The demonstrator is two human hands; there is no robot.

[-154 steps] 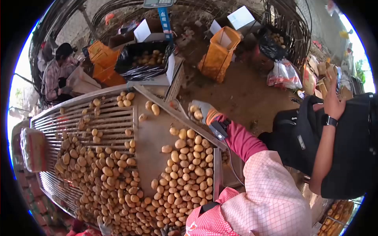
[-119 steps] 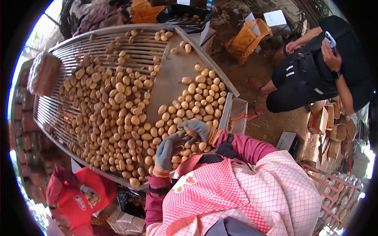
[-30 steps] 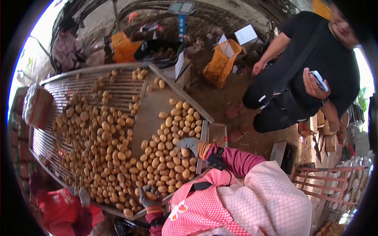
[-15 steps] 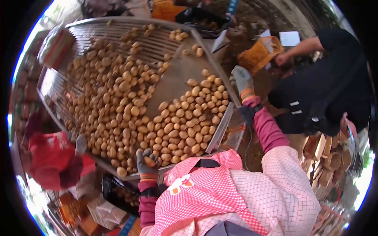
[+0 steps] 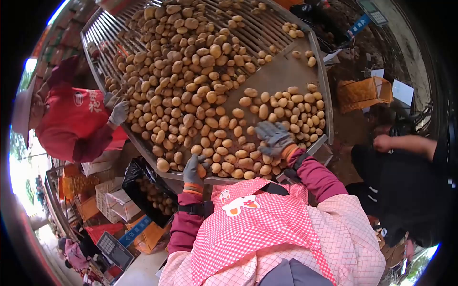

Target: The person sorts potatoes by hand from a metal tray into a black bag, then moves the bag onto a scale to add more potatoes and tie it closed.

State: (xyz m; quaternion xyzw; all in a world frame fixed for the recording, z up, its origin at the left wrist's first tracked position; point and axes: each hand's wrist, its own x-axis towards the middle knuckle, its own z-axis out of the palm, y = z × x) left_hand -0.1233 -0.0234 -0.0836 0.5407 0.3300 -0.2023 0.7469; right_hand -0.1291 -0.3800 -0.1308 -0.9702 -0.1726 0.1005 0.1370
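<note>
Many potatoes (image 5: 191, 90) lie spread over a metal sorting table (image 5: 281, 64), part slatted and part flat sheet. My left hand (image 5: 193, 170), in a grey glove with an orange cuff, is at the near edge, its fingers curled round a potato (image 5: 202, 170). Further right, my right hand (image 5: 274, 138), gloved the same way, rests over potatoes with its fingers spread and nothing gripped in them.
Left of the table a person in a red apron (image 5: 78, 119) has gloved hands at its edge. A black-lined crate of potatoes (image 5: 155, 195) stands below left. At right are an orange mesh sack (image 5: 365, 94) and a person in black (image 5: 405, 181).
My right hand has moved from beyond the table's right edge onto the potatoes. My left hand still holds a potato. The view has shifted, and the person in black no longer touches the orange sack.
</note>
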